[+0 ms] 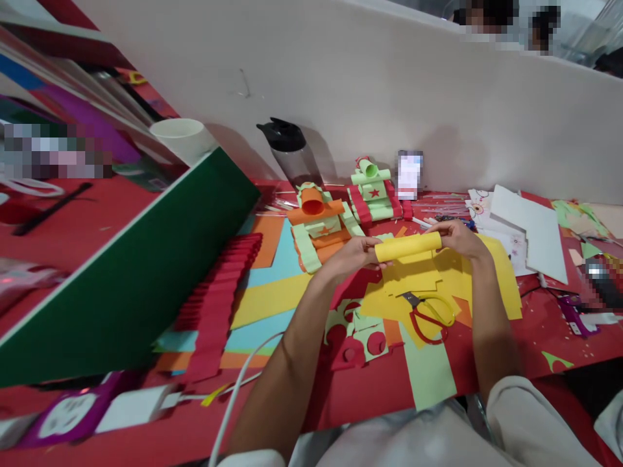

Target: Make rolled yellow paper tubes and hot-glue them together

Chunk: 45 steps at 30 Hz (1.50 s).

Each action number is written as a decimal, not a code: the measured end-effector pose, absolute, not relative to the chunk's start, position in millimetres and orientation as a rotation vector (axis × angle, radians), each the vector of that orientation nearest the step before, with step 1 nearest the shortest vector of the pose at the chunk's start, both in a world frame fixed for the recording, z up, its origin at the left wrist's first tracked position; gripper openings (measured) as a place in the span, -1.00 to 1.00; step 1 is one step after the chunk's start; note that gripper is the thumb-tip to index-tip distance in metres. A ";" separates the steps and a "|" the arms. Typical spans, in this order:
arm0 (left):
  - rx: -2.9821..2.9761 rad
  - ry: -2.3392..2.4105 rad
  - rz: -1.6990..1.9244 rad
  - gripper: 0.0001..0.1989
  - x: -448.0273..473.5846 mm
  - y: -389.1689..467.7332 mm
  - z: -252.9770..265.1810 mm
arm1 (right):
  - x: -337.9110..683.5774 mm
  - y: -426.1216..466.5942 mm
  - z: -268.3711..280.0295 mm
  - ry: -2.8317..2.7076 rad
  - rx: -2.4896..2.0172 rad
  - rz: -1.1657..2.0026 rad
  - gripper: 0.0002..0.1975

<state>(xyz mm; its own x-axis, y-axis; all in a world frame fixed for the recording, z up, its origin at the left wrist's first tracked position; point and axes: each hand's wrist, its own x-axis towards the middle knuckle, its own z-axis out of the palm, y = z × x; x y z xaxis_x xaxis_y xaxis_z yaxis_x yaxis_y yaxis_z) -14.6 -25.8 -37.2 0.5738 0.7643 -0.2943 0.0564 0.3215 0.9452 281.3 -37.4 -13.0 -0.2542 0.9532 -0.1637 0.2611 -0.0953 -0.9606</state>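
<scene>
Yellow roll (407,247) in both hands (357,254) (457,239); cup (182,140), bottle (298,159): contents unclear.

Desk (360,395), topped in red. Pale partition (341,78), set along the desk's far edge; soft shadows (442,155) cast on it. Green divider (121,272), white-edged, stood aslant, left.

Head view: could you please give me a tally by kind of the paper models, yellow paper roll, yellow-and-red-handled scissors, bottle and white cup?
Paper models: 2
Yellow paper roll: 1
Yellow-and-red-handled scissors: 1 pair
Bottle: 1
White cup: 1
Total: 6
</scene>
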 end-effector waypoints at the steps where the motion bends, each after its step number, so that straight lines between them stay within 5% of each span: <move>1: 1.146 0.873 0.566 -0.57 -14.7 -25.2 -37.7 | 280.4 -35.5 -15.0 -1.518 -1.376 1.376 -0.66; 28: 1.154 0.754 0.626 -0.56 -14.2 -27.4 -40.8 | 278.4 -26.3 -33.9 -1.303 -1.466 1.343 -0.54; 45: 0.965 0.855 0.617 -0.70 -20.3 -20.0 -44.9 | 287.5 -38.0 -19.2 -1.230 -1.301 1.583 -0.46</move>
